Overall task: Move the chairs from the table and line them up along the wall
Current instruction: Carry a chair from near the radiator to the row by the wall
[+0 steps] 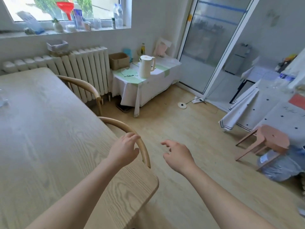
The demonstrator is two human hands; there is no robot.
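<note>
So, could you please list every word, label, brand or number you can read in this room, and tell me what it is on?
No text here can be read.
Blue label on the clear plastic bottle at the window: too blurred to read.
Label on the large clear water jug on the floor: too blurred to read.
Dark scrawl on the white dotted cloth: illegible.

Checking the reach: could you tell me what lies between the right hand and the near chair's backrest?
In the head view, only bare floor shows between the right hand and the backrest.
</note>
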